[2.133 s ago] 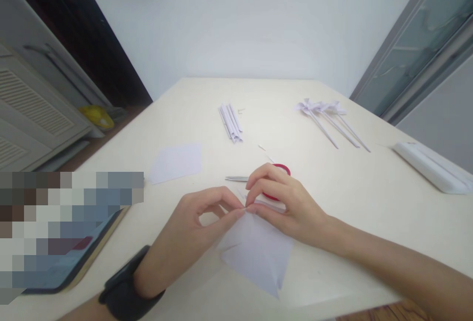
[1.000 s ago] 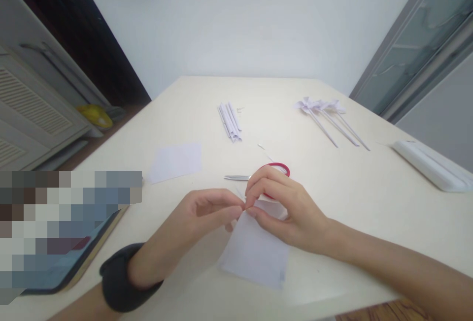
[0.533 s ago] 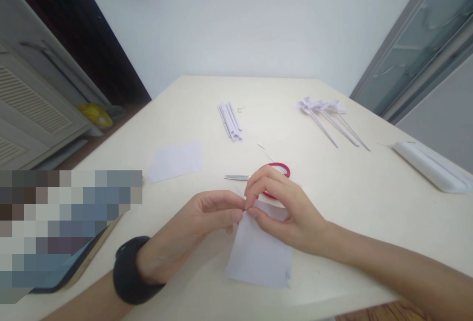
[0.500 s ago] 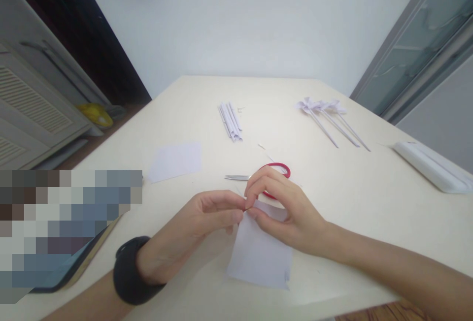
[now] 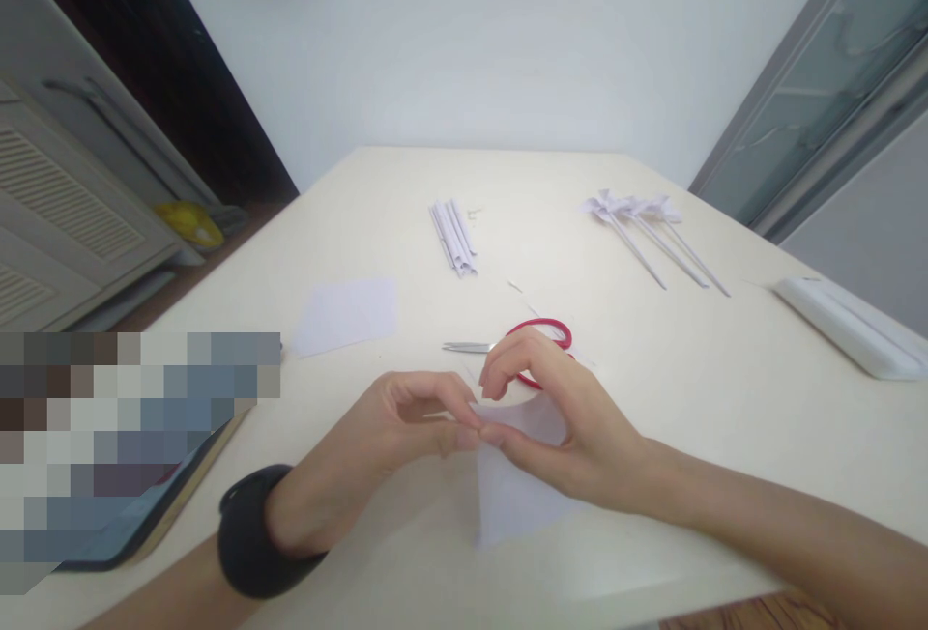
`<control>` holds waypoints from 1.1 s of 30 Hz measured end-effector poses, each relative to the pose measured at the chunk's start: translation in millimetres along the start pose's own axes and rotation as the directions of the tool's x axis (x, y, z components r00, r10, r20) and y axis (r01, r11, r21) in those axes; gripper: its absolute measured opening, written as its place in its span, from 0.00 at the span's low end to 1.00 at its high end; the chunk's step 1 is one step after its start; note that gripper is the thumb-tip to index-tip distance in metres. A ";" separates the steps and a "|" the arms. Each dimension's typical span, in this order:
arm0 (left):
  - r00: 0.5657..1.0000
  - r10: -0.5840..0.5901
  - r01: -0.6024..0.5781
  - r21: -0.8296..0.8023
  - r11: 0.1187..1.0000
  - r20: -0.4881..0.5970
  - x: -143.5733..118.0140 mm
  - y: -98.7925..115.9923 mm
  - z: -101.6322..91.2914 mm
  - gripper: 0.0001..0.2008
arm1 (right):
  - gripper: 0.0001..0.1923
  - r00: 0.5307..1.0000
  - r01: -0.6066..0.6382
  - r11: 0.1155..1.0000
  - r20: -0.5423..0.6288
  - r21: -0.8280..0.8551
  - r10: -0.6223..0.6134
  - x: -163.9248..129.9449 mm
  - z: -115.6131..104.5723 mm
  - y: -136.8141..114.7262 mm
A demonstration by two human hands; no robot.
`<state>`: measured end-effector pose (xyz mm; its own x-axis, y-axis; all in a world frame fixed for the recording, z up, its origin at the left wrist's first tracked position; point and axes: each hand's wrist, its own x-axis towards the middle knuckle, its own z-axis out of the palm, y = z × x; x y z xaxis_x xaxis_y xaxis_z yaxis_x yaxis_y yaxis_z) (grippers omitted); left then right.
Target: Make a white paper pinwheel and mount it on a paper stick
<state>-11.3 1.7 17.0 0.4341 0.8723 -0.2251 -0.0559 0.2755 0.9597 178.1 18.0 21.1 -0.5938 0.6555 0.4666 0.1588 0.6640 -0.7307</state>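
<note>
My left hand (image 5: 413, 427), with a black band (image 5: 257, 531) on its wrist, pinches a white paper sheet (image 5: 511, 495) by its upper left corner between thumb and fingertips. The sheet hangs at an angle above the table's near side. My right hand (image 5: 555, 413) is curved over the sheet's top; its thumb touches the paper beside my left fingertips, while its index finger stands apart from the thumb. Just beyond the right hand lie scissors with red handles (image 5: 543, 324), blades pointing left, partly covered by the fingers.
On the white table (image 5: 348, 224) lie a flat paper sheet (image 5: 348, 314), a bundle of rolled paper tubes (image 5: 454, 239), three paper pinwheels on sticks (image 5: 630, 210) and thin paper scraps (image 5: 523, 297). A long white object (image 5: 848, 326) sits at right. A blurred-out tablet-like item (image 5: 137, 456) occupies the left.
My right index finger has lifted away from its thumb, opening the pinch. The sheet has turned, and its lower edge now slants up to the right. My left hand has hardly moved.
</note>
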 end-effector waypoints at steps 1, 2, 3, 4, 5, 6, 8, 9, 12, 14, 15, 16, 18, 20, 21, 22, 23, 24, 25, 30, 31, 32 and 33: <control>1.000 0.010 -0.010 0.026 1.000 -0.006 -0.4 0.7 -0.3 0.08 | 0.09 1.000 -0.006 1.000 -0.017 0.002 0.006 0.3 -1.7 0.3; 1.000 0.019 -0.019 0.043 0.999 -0.004 -0.7 1.5 -0.3 0.07 | 0.09 0.999 -0.018 1.000 -0.037 0.002 0.018 0.7 -3.5 0.7; 1.000 0.025 -0.025 0.055 0.998 0.002 -0.8 2.4 -0.3 0.07 | 0.09 0.998 -0.033 0.999 -0.058 0.001 0.033 1.3 -5.3 1.1; 0.999 0.031 -0.032 0.062 0.998 0.007 -0.9 3.3 -0.2 0.07 | 0.09 0.996 -0.048 0.999 -0.081 -0.001 0.048 1.9 -7.1 1.5; 0.999 0.038 -0.038 0.069 0.997 0.008 -0.8 4.1 -0.1 0.08 | 0.08 0.993 -0.062 0.998 -0.102 -0.004 0.062 2.6 -8.8 2.0; 0.999 0.044 -0.044 0.078 0.996 0.004 -0.7 4.6 -0.2 0.08 | 0.08 0.990 -0.078 0.997 -0.117 -0.007 0.077 3.3 -10.3 2.6; 0.998 0.054 -0.052 0.105 0.993 -0.017 -0.6 5.1 -1.1 0.08 | 0.07 0.986 -0.103 0.995 -0.132 -0.012 0.101 4.6 -12.9 3.9; 0.998 0.057 -0.053 0.115 0.992 -0.033 -0.6 5.0 -1.8 0.07 | 0.07 0.984 -0.114 0.993 -0.137 -0.013 0.111 5.2 -14.0 4.7; 0.996 0.070 -0.062 0.132 0.989 -0.058 -1.0 4.8 -4.7 0.07 | 0.06 0.977 -0.161 0.987 -0.140 0.000 0.159 6.6 -16.8 7.0; 0.993 0.093 -0.082 0.144 0.986 -0.073 -1.0 5.2 -6.6 0.08 | 0.04 0.968 -0.209 0.978 -0.142 0.017 0.209 7.8 -18.6 8.1; 0.990 0.106 -0.092 0.153 0.984 -0.088 -0.9 5.4 -7.5 0.08 | 0.04 0.962 -0.232 0.972 -0.139 0.028 0.234 8.6 -19.6 8.3; 0.987 0.112 -0.094 0.161 0.982 -0.111 -0.6 5.6 -8.5 0.08 | 0.04 0.957 -0.253 0.967 -0.136 0.040 0.256 9.5 -20.7 8.5; 0.978 0.116 -0.087 0.167 0.982 -0.172 0.1 5.5 -10.4 0.06 | 0.04 0.949 -0.284 0.957 -0.126 0.068 0.290 11.3 -22.9 8.7; 0.965 0.126 -0.090 0.163 0.983 -0.230 0.8 5.1 -12.0 0.04 | 0.05 0.940 -0.313 0.945 -0.113 0.096 0.323 12.7 -25.0 9.6; 0.958 0.132 -0.094 0.155 0.983 -0.254 0.9 5.0 -12.4 0.03 | 0.06 0.935 -0.326 0.939 -0.110 0.110 0.338 13.1 -25.8 10.7; 0.954 0.132 -0.095 0.146 0.985 -0.271 0.8 5.1 -12.4 0.03 | 0.05 0.931 -0.335 0.934 -0.108 0.121 0.348 13.4 -26.5 12.1; 0.953 0.126 -0.093 0.129 0.987 -0.276 0.6 5.6 -11.9 0.04 | 0.05 0.930 -0.336 0.933 -0.108 0.128 0.350 13.4 -27.0 13.8; 0.955 0.114 -0.089 0.102 0.991 -0.276 0.4 6.4 -11.0 0.05 | 0.05 0.932 -0.330 0.934 -0.112 0.133 0.345 13.4 -27.3 15.7; 0.961 0.093 -0.078 0.065 0.995 -0.260 0.3 7.4 -9.7 0.06 | 0.05 0.933 -0.325 0.935 -0.114 0.141 0.342 13.3 -27.4 17.6; 0.972 0.091 -0.137 -0.207 0.969 -0.217 1.5 13.8 -4.1 0.13 | 0.08 0.909 -0.404 0.866 0.023 0.294 0.416 13.2 -27.3 22.7; 0.974 0.072 -0.121 -0.226 0.967 -0.216 1.8 14.6 -3.8 0.14 | 0.09 0.906 -0.418 0.853 0.068 0.312 0.418 13.3 -27.1 22.6; 0.977 0.046 -0.094 -0.225 0.970 -0.209 1.9 15.0 -3.6 0.14 | 0.09 0.905 -0.423 0.850 0.104 0.314 0.412 13.3 -26.8 22.2; 0.981 0.018 -0.058 -0.204 0.977 -0.193 1.9 14.9 -3.3 0.14 | 0.09 0.905 -0.425 0.854 0.133 0.301 0.404 13.4 -26.5 21.6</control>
<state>-14.4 8.7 30.4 0.2517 0.9385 -0.2365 -0.2635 0.3016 0.9163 194.5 50.7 24.7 -0.5784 0.8135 0.0613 0.1501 0.1800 -0.9721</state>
